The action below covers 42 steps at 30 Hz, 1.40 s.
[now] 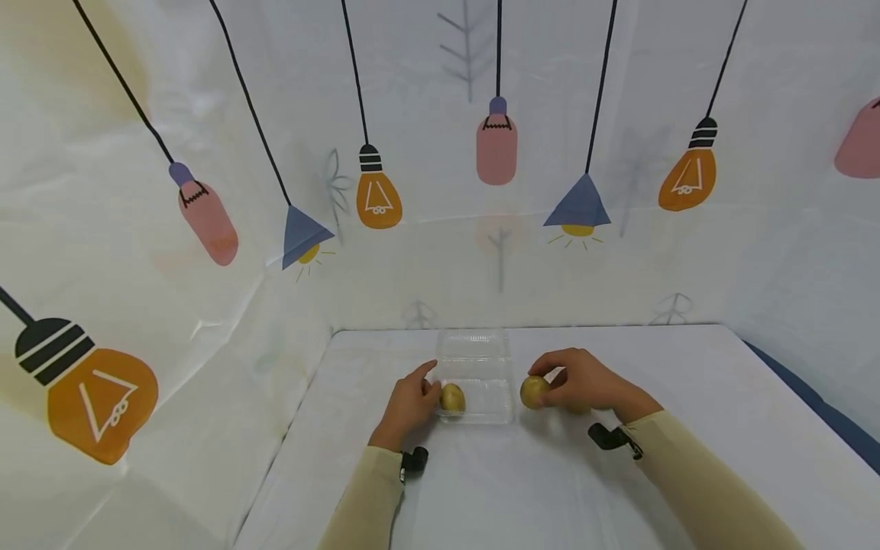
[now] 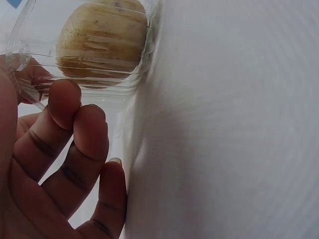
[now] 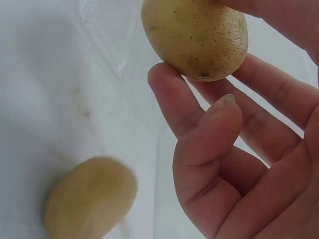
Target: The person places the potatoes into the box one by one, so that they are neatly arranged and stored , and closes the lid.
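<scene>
A clear plastic clamshell container [image 1: 491, 418] lies on the table with its lid [image 1: 474, 344] folded back. One potato [image 1: 452, 398] sits inside at the left end, also seen through the ridged wall in the left wrist view [image 2: 102, 42]. My left hand [image 1: 407, 405] holds the container's left rim, its fingertips against the outside wall. To the right of the container, my right hand [image 1: 584, 380] grips a second potato [image 3: 197, 37] between thumb and fingers. Another potato [image 3: 92, 199] lies on the table below that hand, mostly hidden by it in the head view.
A white cloth covers the table [image 1: 495, 489]. Behind it and on the left hangs a pale sheet [image 1: 426, 267] printed with lamps and bulbs. A dark blue strip [image 1: 811, 397] shows beyond the table's right edge.
</scene>
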Each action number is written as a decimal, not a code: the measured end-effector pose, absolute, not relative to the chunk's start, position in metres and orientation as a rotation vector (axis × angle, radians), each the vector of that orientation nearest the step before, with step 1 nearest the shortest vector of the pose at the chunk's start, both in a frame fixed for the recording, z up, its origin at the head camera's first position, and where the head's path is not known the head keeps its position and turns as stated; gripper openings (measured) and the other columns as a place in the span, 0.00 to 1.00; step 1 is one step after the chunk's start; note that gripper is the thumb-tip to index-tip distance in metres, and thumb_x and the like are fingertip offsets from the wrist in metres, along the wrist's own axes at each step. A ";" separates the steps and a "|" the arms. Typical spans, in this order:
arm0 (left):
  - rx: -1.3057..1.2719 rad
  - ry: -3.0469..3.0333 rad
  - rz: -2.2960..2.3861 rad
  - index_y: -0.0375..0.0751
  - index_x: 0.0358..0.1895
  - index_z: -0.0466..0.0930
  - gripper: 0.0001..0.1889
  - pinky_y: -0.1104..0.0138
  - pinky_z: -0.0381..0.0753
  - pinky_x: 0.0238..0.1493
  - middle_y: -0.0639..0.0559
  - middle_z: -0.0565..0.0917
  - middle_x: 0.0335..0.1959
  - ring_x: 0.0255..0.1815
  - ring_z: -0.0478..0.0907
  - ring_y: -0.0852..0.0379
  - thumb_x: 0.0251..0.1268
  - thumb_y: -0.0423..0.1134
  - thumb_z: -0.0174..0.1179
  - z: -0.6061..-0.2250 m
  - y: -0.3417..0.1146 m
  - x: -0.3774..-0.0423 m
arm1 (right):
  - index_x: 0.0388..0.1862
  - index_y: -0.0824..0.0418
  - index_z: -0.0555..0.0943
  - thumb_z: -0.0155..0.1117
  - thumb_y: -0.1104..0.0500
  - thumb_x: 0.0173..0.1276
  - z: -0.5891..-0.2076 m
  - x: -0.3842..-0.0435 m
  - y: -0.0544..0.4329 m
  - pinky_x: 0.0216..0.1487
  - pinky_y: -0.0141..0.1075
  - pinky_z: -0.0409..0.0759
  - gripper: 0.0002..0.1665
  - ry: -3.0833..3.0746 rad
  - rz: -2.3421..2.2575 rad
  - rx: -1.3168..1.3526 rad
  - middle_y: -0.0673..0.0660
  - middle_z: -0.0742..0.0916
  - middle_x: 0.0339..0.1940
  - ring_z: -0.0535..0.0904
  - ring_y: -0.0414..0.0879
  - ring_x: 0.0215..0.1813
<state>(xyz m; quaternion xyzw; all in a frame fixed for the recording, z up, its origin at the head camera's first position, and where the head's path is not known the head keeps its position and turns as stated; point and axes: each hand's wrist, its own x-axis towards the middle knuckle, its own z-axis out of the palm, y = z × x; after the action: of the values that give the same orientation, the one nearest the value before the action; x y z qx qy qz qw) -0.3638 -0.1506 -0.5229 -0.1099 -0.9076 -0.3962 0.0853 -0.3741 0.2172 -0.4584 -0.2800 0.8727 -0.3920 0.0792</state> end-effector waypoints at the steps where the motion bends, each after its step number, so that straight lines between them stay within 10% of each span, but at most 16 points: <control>1: -0.329 -2.702 -1.186 0.40 0.76 0.73 0.26 0.65 0.72 0.24 0.57 0.77 0.22 0.20 0.70 0.61 0.80 0.41 0.58 -0.523 -0.151 -0.364 | 0.54 0.46 0.87 0.85 0.50 0.58 -0.457 -0.376 0.214 0.48 0.40 0.85 0.24 2.598 -1.182 -0.832 0.48 0.88 0.52 0.89 0.44 0.44; 42: -0.333 -2.689 -1.165 0.43 0.76 0.74 0.26 0.67 0.73 0.25 0.60 0.78 0.21 0.19 0.71 0.64 0.79 0.42 0.59 -0.529 -0.155 -0.369 | 0.45 0.46 0.88 0.87 0.60 0.52 -0.451 -0.421 0.095 0.46 0.43 0.84 0.23 2.481 -0.736 -1.031 0.45 0.88 0.42 0.84 0.45 0.48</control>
<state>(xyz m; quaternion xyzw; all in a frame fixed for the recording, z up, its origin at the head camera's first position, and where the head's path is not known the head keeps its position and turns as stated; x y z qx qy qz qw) -0.3693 -0.1549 -0.5291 -0.1124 -0.9075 -0.3933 0.0959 -0.4208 0.0954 -0.4513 -0.3642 0.8766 -0.2600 0.1773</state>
